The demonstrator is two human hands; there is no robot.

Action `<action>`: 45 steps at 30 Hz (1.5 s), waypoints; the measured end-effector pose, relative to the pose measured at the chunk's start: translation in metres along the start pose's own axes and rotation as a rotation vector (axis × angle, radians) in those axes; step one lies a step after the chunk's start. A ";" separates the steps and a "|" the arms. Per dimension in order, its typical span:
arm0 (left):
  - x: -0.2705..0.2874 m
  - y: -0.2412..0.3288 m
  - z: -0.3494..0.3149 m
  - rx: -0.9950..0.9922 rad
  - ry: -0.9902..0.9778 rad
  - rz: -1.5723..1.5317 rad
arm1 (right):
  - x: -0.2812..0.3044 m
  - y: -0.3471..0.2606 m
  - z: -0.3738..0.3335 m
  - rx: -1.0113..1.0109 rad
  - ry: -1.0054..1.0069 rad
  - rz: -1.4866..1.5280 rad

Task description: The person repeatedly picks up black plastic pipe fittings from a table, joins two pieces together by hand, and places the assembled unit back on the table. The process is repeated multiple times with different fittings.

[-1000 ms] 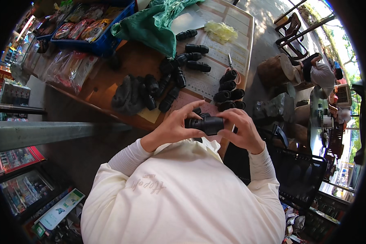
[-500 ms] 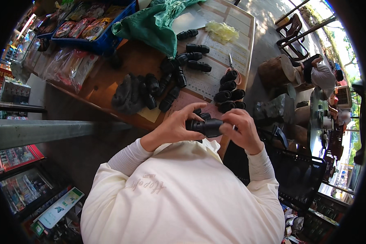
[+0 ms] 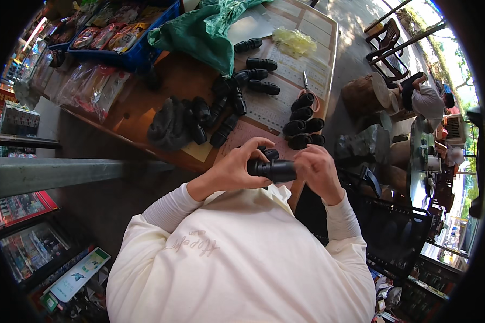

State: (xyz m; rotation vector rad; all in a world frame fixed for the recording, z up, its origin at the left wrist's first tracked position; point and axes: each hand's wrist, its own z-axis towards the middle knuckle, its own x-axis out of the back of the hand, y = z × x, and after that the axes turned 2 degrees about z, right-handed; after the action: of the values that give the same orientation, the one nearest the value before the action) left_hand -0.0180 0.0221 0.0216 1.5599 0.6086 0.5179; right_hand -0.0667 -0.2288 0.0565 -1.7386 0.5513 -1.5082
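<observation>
A black plastic pipe coupling [image 3: 279, 170] lies sideways just in front of my chest, beyond the table's near edge. My left hand [image 3: 235, 166] wraps its left end, thumb below and fingers above. At the other end, my right hand [image 3: 319, 170] has its fingers curled together against the coupling's mouth; whatever is between them is hidden. Right behind the held coupling, another black fitting [image 3: 269, 153] shows partly. On the table sit several similar couplings [image 3: 264, 87], some in a cluster [image 3: 201, 110] beside a dark grey cloth [image 3: 170, 126], others grouped at the right [image 3: 295, 127].
Scissors [image 3: 305, 81] with light red handles lie near the right table edge. A pale yellow pile [image 3: 295, 43], a green plastic bag [image 3: 199, 35] and a blue crate [image 3: 140, 59] of packets stand farther back. A metal bar [image 3: 70, 175] runs at left; a person [image 3: 427, 99] sits far right.
My right hand has shifted slightly right and turned, its fingers curling more over the coupling's end. My left hand keeps its hold, nearly still.
</observation>
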 end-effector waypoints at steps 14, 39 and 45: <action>0.005 -0.006 0.003 0.014 0.051 -0.057 | -0.015 -0.018 0.005 0.086 0.045 -0.056; 0.024 0.020 0.004 -0.223 0.238 0.736 | -0.045 -0.007 0.032 0.025 0.074 0.653; 0.023 0.009 0.002 -0.100 0.185 0.484 | -0.034 -0.013 0.029 -0.103 0.059 0.773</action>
State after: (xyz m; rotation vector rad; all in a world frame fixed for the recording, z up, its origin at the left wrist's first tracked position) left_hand 0.0017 0.0357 0.0298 1.5741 0.3312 1.0502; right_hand -0.0482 -0.1878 0.0441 -1.3116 1.1835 -0.9825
